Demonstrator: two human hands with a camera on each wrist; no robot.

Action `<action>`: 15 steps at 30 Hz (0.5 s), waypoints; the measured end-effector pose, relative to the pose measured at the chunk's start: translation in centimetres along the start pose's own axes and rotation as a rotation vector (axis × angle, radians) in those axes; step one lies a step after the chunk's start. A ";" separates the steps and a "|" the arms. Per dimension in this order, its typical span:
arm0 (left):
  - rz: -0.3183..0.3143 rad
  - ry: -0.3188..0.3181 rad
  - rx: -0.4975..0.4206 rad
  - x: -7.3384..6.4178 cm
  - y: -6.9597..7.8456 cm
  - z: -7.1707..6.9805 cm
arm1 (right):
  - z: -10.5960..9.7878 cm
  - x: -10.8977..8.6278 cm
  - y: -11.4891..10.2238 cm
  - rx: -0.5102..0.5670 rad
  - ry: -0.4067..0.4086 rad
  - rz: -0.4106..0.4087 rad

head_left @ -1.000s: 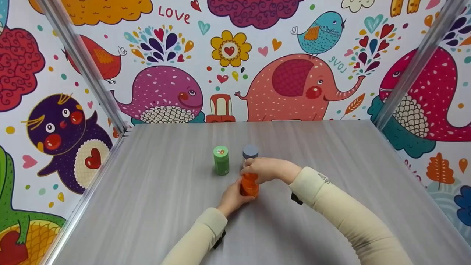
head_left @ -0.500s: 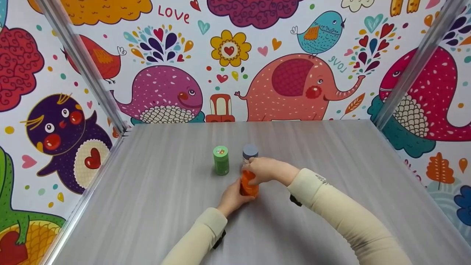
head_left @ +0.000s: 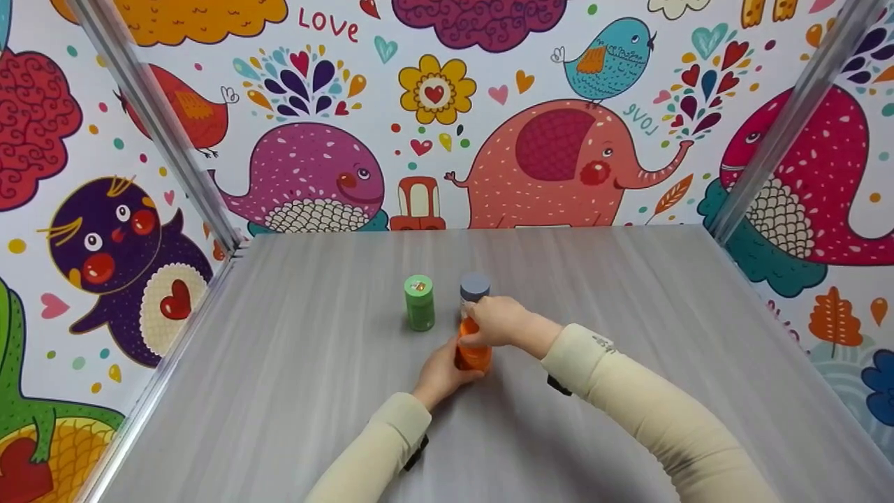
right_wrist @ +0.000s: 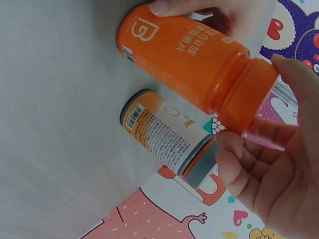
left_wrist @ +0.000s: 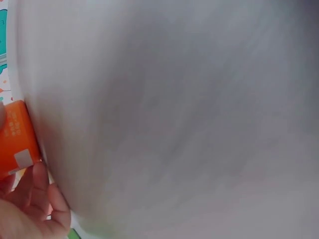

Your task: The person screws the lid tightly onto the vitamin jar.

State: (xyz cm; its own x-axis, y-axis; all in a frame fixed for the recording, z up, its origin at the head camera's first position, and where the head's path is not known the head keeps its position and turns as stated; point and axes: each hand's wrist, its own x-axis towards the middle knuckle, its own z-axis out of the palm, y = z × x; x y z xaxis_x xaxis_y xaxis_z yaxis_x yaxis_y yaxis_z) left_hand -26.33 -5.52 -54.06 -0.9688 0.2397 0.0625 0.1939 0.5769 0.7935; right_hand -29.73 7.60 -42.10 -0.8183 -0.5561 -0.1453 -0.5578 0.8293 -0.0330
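Observation:
An orange pill bottle [head_left: 473,358] stands upright on the table between my hands. My left hand [head_left: 441,376] holds it low on the body, with thumb and fingers on opposite sides. Around its orange screw cap [right_wrist: 250,93], my right hand [head_left: 504,322] pinches with thumb and fingertips. In the right wrist view the cap sits on the bottle neck, and pale lettering shows on the body [right_wrist: 172,57]. Just behind is a white and orange bottle [right_wrist: 158,130] with a grey lid [head_left: 475,286], close to my right fingers. The left wrist view catches only part of the orange bottle [left_wrist: 17,139].
A green bottle [head_left: 420,307] with a light green lid stands to the left, behind my left hand. The grey wood-grain table [head_left: 307,363] is bounded by metal rails [head_left: 164,150] and walls printed with cartoon animals.
My right hand has turned about the cap, its wrist shifting slightly to the left. The left hand and the orange bottle stay in place.

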 end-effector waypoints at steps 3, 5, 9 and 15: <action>-0.004 0.000 -0.004 0.0 0.1 0.0 | 0.1 0.0 -0.2 -0.034 0.007 0.035; -0.013 -0.002 -0.006 0.0 0.1 0.0 | 0.0 0.0 -0.2 -0.038 0.005 0.059; -0.015 -0.004 0.000 0.0 0.1 0.1 | -0.4 0.0 0.0 0.017 -0.038 0.109; -0.013 -0.005 0.006 0.1 0.0 0.1 | -1.2 -0.4 1.0 0.112 -0.126 -0.005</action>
State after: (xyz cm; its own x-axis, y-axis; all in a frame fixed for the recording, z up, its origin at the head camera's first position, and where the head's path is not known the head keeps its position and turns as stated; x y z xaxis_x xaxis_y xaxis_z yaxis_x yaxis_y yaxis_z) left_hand -26.43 -5.44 -54.09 -0.9705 0.2359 0.0496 0.1826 0.5849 0.7903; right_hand -30.10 8.55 -40.88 -0.7876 -0.5552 -0.2672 -0.5373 0.8312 -0.1432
